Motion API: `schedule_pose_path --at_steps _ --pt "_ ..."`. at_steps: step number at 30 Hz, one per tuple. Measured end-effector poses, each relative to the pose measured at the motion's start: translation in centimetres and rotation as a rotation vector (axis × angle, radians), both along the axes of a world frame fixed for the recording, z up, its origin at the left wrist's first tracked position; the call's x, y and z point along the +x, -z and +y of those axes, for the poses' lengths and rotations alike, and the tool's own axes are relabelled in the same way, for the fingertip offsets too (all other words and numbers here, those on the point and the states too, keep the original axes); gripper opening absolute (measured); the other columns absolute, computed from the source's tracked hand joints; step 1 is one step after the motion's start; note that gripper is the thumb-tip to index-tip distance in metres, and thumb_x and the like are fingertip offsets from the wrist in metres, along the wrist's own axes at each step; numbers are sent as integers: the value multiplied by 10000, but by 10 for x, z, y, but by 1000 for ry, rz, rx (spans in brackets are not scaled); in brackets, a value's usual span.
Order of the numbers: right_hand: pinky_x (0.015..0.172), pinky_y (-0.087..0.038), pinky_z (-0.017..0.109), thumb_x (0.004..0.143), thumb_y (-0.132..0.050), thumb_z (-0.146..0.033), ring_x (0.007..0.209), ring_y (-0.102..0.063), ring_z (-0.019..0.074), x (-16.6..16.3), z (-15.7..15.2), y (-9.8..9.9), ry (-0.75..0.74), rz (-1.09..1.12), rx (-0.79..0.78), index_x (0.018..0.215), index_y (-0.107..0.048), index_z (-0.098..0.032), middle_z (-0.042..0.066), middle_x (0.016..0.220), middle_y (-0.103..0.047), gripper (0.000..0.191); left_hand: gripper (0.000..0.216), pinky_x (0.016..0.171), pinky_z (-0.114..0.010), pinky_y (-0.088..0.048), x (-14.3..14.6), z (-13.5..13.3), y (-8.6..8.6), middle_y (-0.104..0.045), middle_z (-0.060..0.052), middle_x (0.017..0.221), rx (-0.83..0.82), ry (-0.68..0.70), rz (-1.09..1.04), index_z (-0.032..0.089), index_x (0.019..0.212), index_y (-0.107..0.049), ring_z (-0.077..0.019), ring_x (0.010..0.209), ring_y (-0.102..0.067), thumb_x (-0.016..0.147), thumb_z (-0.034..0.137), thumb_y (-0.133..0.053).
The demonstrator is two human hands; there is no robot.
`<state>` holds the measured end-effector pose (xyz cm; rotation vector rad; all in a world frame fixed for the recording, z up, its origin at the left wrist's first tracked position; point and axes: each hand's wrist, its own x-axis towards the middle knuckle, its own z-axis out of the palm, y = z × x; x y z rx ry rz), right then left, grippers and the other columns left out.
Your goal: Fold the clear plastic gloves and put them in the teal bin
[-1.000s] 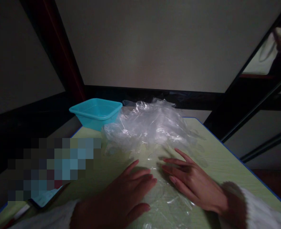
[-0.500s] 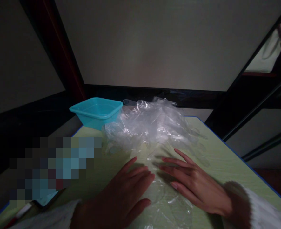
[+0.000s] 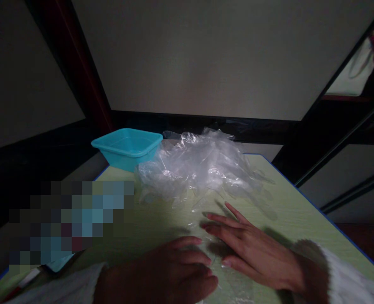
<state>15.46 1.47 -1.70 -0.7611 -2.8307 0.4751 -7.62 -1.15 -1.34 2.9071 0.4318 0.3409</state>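
Note:
Both hands lie on a thin clear plastic sheet [image 3: 234,287] spread flat on the pale green table [image 3: 301,219]. My left hand [image 3: 170,270] rests palm down at the near edge, fingers together and stretched to the right. My right hand [image 3: 247,249] lies flat beside it, fingers spread and pointing left, its fingertips just above the left hand's. Behind them sits a loose heap of crumpled clear plastic gloves [image 3: 202,164]. White fuzzy sleeves cover both wrists.
A turquoise plastic basin [image 3: 126,147] stands at the table's far left corner, touching the heap. A blurred-out patch covers the left side of the table. The table has a blue edge; dark frames and a pale wall lie beyond it.
Both hands have slid toward me over the flat plastic. The left hand drew back and turned so its fingers point right; the right hand moved slightly left and nearer.

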Motion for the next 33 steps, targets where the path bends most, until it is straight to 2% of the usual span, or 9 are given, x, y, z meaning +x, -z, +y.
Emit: schedule_pose_path --at_steps 7,10,13,16,18,20,29,33 --pt "1125 -42 519 935 -335 -489 1343 -281 220 -6 -1 1 -59 35 -13 1330 -372 -146 94 1335 -506 525 80 1013 -263 -333 6 -6 2 -671 -4 892 15 62 -49 149 949 -553 -126 862 -602 904 185 -498" --pt "1124 -32 516 929 -268 -540 1346 -275 217 -8 -1 2 -77 36 -22 1317 -386 -138 96 1338 -504 571 96 960 -245 -376 7 -9 3 -672 -7 874 35 29 -90 155 964 -556 -131 851 -602 898 168 -488" --pt "1126 -20 505 925 -282 -542 1351 -263 210 -8 -1 1 -81 14 -30 1313 -390 -118 111 1346 -493 585 134 901 -286 -426 5 -5 8 -664 -53 897 55 -143 -248 146 933 -551 -172 896 -592 897 168 -424" --pt "1124 -10 508 918 -345 -522 1353 -257 213 -7 -1 1 -73 -4 -44 1339 -362 -110 123 1360 -475 589 175 781 -299 -477 2 8 18 -631 -42 828 -5 -471 -418 170 842 -527 -167 801 -583 873 123 -362" --pt "1124 -12 507 918 -372 -503 1353 -257 213 -7 -1 1 -70 -10 -51 1353 -345 -114 123 1360 -475 584 136 720 -313 -487 2 18 26 -596 -28 800 -88 -700 -373 182 800 -499 -169 765 -568 825 106 -390" --pt "1126 -16 500 919 -384 -490 1353 -258 210 -7 -1 1 -74 -15 -53 1353 -346 -113 127 1349 -487 577 111 724 -338 -486 2 25 30 -577 -25 813 -139 -799 -330 182 823 -485 -180 782 -558 768 101 -432" --pt "1124 -18 506 912 -383 -506 1352 -260 222 -10 -1 0 -105 -10 -67 1362 -342 -73 150 1348 -483 626 319 880 -408 -419 4 31 42 -555 -53 988 -293 -905 -502 204 1005 -464 -224 954 -526 701 116 -500" --pt "1126 -18 496 917 -383 -496 1353 -257 212 -10 -1 0 -122 -12 -59 1375 -328 -84 141 1359 -473 618 338 846 -354 -423 6 39 44 -564 -25 911 -408 -925 -580 205 960 -478 -203 891 -537 647 91 -537"
